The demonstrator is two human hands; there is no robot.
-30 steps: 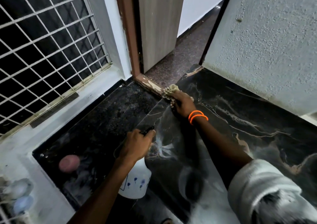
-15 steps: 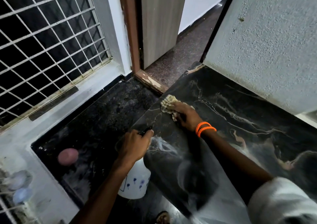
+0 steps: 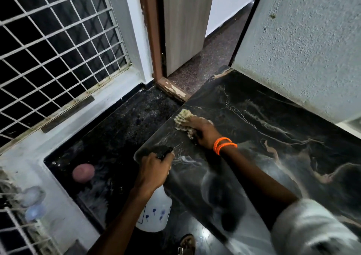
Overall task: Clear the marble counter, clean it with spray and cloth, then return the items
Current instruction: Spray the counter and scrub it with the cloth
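Two hands are showing over a black marble desk [image 3: 273, 122] veined in white and tan. The right hand [image 3: 203, 130], wearing orange bands [image 3: 224, 145] at the wrist, is pressing flat on a pale yellowish cloth [image 3: 182, 118], with the fingers closed down over it; the cloth is lying on the desk close to its left edge, not far from the far corner. The left hand [image 3: 152, 173] is wrapping tightly round the neck of a white spray bottle [image 3: 154, 213] printed with small blue marks, its black nozzle [image 3: 163, 151] poking out above the fingers just beside the desk's left edge. The bottle's body is hanging below the hand, off the desk and over the dark floor. The two hands are sitting near each other but not touching. A white sleeve [image 3: 312, 229] is covering the right upper arm at the lower right.

Down on a lower dark ledge [image 3: 117, 129] to the left, a round pinkish object [image 3: 83, 173] is resting; it is too blurred to identify. A grilled window [image 3: 58, 45] is filling the upper left, and a wooden door [image 3: 185, 24] is standing ajar beyond the desk, beside a rough grey wall [image 3: 304, 39].
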